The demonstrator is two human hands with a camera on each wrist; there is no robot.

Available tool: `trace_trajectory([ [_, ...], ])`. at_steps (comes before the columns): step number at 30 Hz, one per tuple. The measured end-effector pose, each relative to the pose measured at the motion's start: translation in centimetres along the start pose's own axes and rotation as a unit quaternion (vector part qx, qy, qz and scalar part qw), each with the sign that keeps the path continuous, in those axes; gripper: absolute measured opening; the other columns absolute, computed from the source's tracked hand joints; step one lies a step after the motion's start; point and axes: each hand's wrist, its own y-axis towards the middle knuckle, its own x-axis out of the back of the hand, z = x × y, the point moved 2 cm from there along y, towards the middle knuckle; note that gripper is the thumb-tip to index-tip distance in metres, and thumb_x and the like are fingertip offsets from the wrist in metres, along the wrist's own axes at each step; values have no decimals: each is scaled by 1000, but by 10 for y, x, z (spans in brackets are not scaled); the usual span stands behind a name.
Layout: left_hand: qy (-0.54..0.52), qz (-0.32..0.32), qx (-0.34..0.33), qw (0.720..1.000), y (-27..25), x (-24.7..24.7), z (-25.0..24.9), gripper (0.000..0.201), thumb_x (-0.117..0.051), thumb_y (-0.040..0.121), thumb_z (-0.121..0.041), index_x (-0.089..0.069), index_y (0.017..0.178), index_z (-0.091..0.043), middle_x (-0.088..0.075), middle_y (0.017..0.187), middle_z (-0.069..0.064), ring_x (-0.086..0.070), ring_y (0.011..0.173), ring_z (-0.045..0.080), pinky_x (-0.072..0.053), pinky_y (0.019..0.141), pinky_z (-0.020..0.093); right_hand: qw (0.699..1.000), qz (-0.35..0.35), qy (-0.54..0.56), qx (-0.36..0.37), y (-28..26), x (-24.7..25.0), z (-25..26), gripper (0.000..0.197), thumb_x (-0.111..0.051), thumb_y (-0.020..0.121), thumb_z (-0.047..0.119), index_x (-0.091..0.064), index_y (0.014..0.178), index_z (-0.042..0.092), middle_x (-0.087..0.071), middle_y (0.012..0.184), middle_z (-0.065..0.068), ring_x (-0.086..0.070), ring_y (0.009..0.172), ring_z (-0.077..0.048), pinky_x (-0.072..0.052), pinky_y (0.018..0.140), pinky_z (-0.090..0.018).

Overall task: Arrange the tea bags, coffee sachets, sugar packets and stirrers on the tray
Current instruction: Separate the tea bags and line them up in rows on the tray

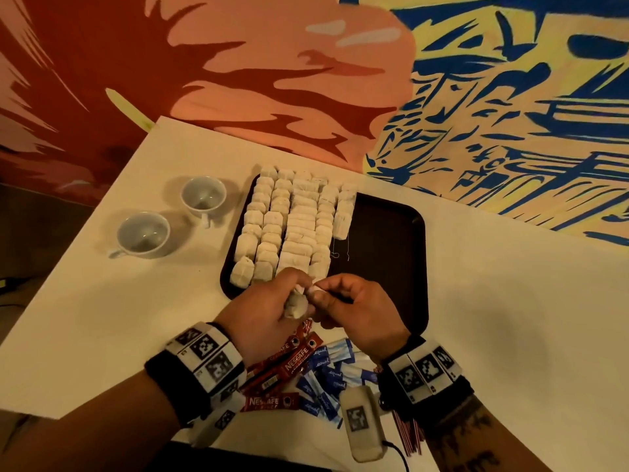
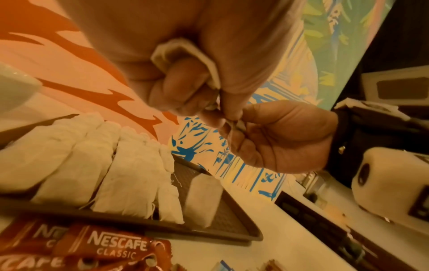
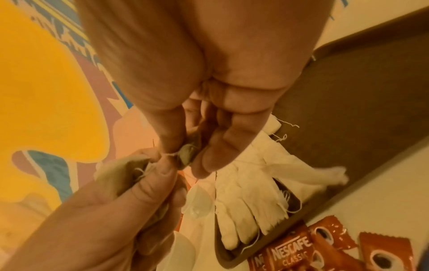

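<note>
A dark brown tray [image 1: 391,240] holds several rows of white tea bags [image 1: 289,226] on its left half; its right half is bare. Over the tray's near edge my left hand [image 1: 272,311] grips one tea bag [image 1: 295,307], which also shows in the left wrist view [image 2: 176,47]. My right hand [image 1: 347,301] pinches that bag's string tag [image 3: 187,153] right beside the left thumb. Red Nescafe coffee sachets [image 1: 289,364] and blue sugar packets [image 1: 328,376] lie heaped on the table below my wrists. Red striped stirrers [image 1: 406,434] lie under my right wrist.
Two white cups [image 1: 143,235] [image 1: 203,196] stand on the white table [image 1: 510,318] left of the tray. A white device with a cable [image 1: 361,424] lies near the front edge. A painted wall [image 1: 510,97] rises right behind the table.
</note>
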Motion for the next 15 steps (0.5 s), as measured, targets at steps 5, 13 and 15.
trace_trajectory([
  [5,-66,-44,50,996,-6,16,11,46,-73,80,-50,-54,122,-47,-68,97,-17,-64,87,-4,-51,76,16,993,-9,117,-7,-6,6,17,15,-71,88,13,-70,99,3,-74,88,-21,-71,72,-25,-59,63,-28],
  [13,-69,40,77,994,4,8,21,63,-80,71,-51,-48,123,-63,-71,105,-19,-65,95,-5,-52,89,21,966,51,252,9,-17,7,56,19,-70,75,18,-71,87,5,-71,76,-14,-68,63,-21,-57,55,-26],
  [15,-73,62,77,992,9,-5,21,54,-77,72,-54,-52,119,-58,-72,95,-13,-67,89,2,-54,84,26,964,68,258,13,-17,6,58,18,-69,76,17,-70,88,4,-71,75,-14,-67,62,-21,-56,54,-25],
])
